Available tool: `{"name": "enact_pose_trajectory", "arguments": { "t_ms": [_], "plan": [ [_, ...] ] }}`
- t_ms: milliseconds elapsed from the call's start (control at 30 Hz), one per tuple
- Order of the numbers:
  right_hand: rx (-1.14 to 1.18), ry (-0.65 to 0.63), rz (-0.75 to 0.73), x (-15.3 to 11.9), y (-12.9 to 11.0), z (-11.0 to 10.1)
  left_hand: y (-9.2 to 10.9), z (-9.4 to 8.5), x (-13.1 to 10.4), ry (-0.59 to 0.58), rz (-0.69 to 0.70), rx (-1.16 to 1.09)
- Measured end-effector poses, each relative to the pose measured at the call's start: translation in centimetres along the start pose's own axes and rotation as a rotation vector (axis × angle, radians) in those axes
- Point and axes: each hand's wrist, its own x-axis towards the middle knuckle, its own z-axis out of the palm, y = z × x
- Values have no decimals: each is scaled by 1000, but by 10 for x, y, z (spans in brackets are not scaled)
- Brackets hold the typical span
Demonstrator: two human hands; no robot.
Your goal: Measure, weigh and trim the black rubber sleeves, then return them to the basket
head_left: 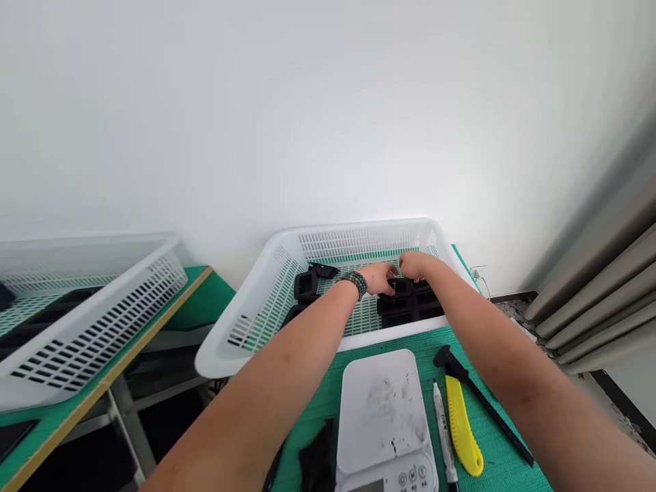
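Both arms reach into a white plastic basket (230, 345) that holds black box-like parts. My left hand (379, 277), with a dark beaded bracelet at the wrist, has its fingers closed at the top of a black part (402, 287) on the basket's right side. Close beside it, my right hand (414, 265) is curled at the far edge of the same group; what its fingers hold, if anything, is hidden. More black parts (306, 283) lie at the basket's left side, partly behind my left forearm.
In front of the basket, a white scale (382, 410), a marker (443, 430), a yellow cutter (462, 427), a black caliper-like tool (484, 400) and a black cloth-like piece (316, 461) lie on green matting. Another white basket (102, 321) stands left. Grey curtains (605, 301) hang right.
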Motion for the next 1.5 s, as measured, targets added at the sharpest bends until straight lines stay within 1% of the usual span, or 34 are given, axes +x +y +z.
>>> {"name": "enact_pose_trajectory", "arguments": {
  "t_ms": [133,233,300,367,433,500,567,600,667,700,733,767,833,900,967,1000,1033,1067,1100,1133,1200,1300,1400,1500],
  "plan": [
    [54,-7,-16,1,3,3,-1,2,2,-22,-7,30],
    [151,-11,-53,0,8,2,0,6,4,-16,-8,39],
    [230,17,-90,-1,12,0,1,6,3,-13,-25,35],
    [313,91,-140,-6,13,-3,0,6,-1,-10,-59,37],
    [399,192,-215,-18,12,-4,1,5,-9,10,-93,60],
    [482,305,-304,-38,10,-2,3,6,-19,41,-109,104],
    [577,429,-407,-70,13,7,6,10,-30,60,-114,150],
    [692,510,-516,-90,16,14,8,12,-35,61,-117,168],
    [876,595,-695,-133,29,34,11,18,-41,59,-121,193],
    [946,634,-745,-155,37,47,12,19,-43,59,-122,200],
    [993,650,-762,-177,47,62,13,20,-44,59,-121,202],
    [1030,673,-748,-197,57,78,13,21,-45,60,-121,200],
    [1079,721,-676,-230,77,115,13,19,-44,59,-123,190],
    [1084,817,-520,-252,95,158,12,18,-43,45,-139,179],
    [1043,928,-347,-266,109,202,12,16,-42,24,-158,172],
    [1010,945,-292,-271,115,222,13,16,-42,14,-163,168],
    [963,924,-272,-274,120,239,13,16,-43,5,-162,162],
    [897,870,-287,-277,123,254,13,15,-43,-2,-156,154],
    [818,849,-317,-278,126,265,13,14,-44,-7,-145,142],
    [720,871,-366,-278,127,272,12,11,-46,-10,-132,129],
    [516,950,-483,-276,128,279,6,4,-50,-2,-121,109],
    [214,1075,-613,-267,125,282,-14,-10,-63,53,-170,123],
    [-8,1194,-629,-260,121,287,-42,-21,-84,87,-273,174],
    [-80,1262,-625,-258,122,294,-67,-19,-107,26,-357,198]
  ]
}}
